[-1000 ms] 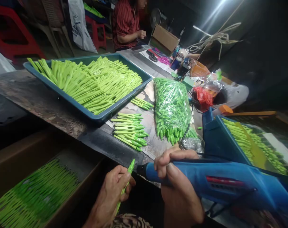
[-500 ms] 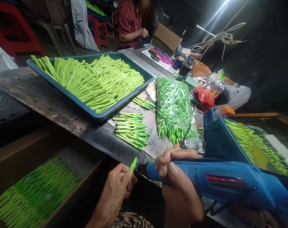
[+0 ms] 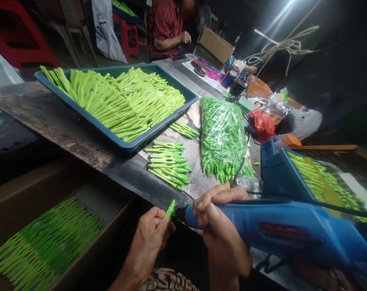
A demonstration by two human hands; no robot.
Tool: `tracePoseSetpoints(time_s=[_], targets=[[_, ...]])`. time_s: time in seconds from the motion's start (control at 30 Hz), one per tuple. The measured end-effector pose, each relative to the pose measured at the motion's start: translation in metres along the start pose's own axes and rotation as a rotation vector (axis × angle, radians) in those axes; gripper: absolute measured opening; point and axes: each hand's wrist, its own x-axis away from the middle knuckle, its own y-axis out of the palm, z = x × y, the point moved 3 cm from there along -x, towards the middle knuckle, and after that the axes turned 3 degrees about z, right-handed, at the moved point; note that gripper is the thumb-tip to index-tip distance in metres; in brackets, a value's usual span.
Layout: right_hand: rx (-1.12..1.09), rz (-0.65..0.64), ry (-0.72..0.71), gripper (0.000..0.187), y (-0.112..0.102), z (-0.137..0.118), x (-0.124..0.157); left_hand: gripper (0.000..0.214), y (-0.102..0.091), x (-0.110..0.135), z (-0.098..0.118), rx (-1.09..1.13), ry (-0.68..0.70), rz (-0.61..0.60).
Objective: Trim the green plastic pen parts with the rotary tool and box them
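while the left hand (image 3: 148, 242) pinches a green plastic piece (image 3: 170, 209) between thumb and curled fingers, the right hand (image 3: 222, 226) wraps closed around a blue corded hand tool (image 3: 277, 226), its fingers (image 3: 219, 196) pressed over the barrel. the piece sits just beside the tool's narrow nozzle (image 3: 180, 214), beyond the near edge of the tabletop; whether they touch cannot be told. holding the piece short, near its tip, with both hands close together, appears to favour steady control. at the lower left, a cardboard box (image 3: 65, 178) holds rows of green plastic sticks (image 3: 44, 234). along the tabletop (image 3: 59, 121), small stacks of green pieces (image 3: 168, 165) lie on a printed sheet (image 3: 192, 161), beside a clear plastic bag of green parts (image 3: 222, 139). a blue tray (image 3: 110, 139) of long green sprues (image 3: 110, 105) stands at the far-left side, and a blue bin (image 3: 280, 173) of green pieces stands at the right. towards the far end are a red plastic bag (image 3: 262, 125) and a cardboard carton (image 3: 216, 45). beyond the tabletop's far end sits a co-worker in a striped red shirt (image 3: 163, 28), one hand (image 3: 185, 37) raised near the chest.
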Motion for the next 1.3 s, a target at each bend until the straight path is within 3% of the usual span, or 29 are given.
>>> tracePoseSetpoints(time_s=[0.17,0.33,0.5,0.7,1.03,1.3], targets=[[-0.045,-0.028,-0.009,0.016,0.005,-0.003,-0.002,0.025,0.001,-0.002,0.0,-0.011,0.025,-0.005],[-0.007,-0.166,0.024,0.017,0.002,-0.009,-0.003,0.028,0.002,-0.001,0.001,-0.036,0.047,0.006],[-0.029,-0.061,-0.08,0.018,0.003,-0.005,-0.004,0.027,0.002,0.002,0.005,-0.058,0.054,0.013],[-0.031,-0.008,-0.028,0.019,0.006,0.0,-0.004,0.025,0.001,0.001,0.001,-0.039,0.052,-0.004],[-0.02,-0.01,-0.022,0.017,0.009,-0.002,-0.005,0.025,0.002,0.005,0.007,-0.031,0.041,0.011],[0.011,-0.07,0.024,0.014,0.013,-0.005,-0.005,0.038,0.0,-0.001,0.0,-0.066,0.073,-0.005]])
